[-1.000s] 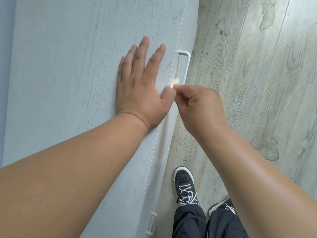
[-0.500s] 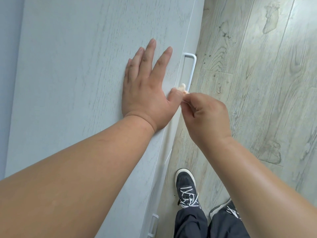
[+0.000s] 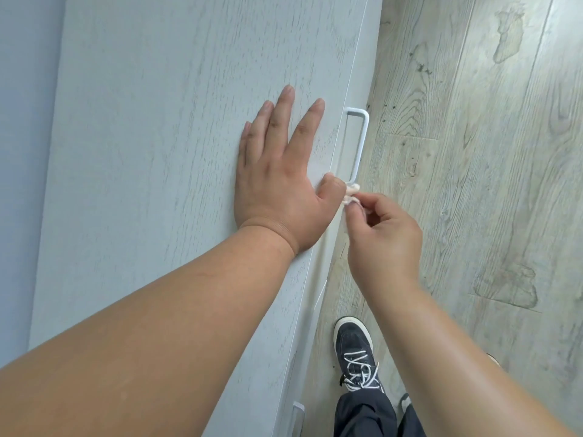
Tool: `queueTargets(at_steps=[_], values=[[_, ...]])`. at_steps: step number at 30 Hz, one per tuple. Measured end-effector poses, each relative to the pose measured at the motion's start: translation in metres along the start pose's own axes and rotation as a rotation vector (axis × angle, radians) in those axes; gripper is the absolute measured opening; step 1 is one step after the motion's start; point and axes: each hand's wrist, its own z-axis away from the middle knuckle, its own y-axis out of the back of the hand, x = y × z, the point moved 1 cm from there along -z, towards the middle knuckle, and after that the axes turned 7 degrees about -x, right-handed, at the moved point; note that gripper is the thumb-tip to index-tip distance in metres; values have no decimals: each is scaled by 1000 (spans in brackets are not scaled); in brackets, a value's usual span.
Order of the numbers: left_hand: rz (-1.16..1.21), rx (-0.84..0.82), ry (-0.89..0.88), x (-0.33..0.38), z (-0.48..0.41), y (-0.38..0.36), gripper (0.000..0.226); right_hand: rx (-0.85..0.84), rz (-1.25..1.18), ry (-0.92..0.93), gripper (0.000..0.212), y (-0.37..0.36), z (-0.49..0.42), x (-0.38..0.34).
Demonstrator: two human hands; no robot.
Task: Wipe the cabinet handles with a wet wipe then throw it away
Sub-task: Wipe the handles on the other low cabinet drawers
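The wipe point(image 3: 350, 193), a small crumpled white wad, now sits at the near end of the handle point(image 3: 360, 143), touching the spot where the pale bar turns in toward the cabinet. A second ago I had it higher up the bar, so it has slid down toward me and more of the bar shows bare above it. My right hand point(image 3: 383, 234) pinches the wipe between thumb and forefinger, with the other fingers curled loosely behind. The hand has come back with the wipe and sits lower in my view than before. My left hand point(image 3: 277, 181) has stayed put, pressed flat on the cabinet point(image 3: 157, 152) with fingers straight and spread, the thumb just beside the wipe and the handle's near end. The cabinet is shut, so I cannot see inside it. A second handle point(image 3: 298, 417) shows at the bottom edge. To the right runs the grey wood-grain floor point(image 3: 489, 152), with my dark laced shoe point(image 3: 356, 357) on it near the cabinet.
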Motion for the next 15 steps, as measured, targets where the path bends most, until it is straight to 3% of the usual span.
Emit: queueTargets(at_steps=[3,7,10,15], values=[[-3,-12,-1,0,0,1,85,-40,-367,-299,6,-16,-6,-1],[-1,-13,6,0,0,1,86,-181,-715,-417,18,-27,-4,-1],[7,-12,6,1,0,2,86,-269,-802,-455,16,-22,0,-1],[10,-24,9,1,0,2,86,-214,-735,-496,19,-16,-11,-11]])
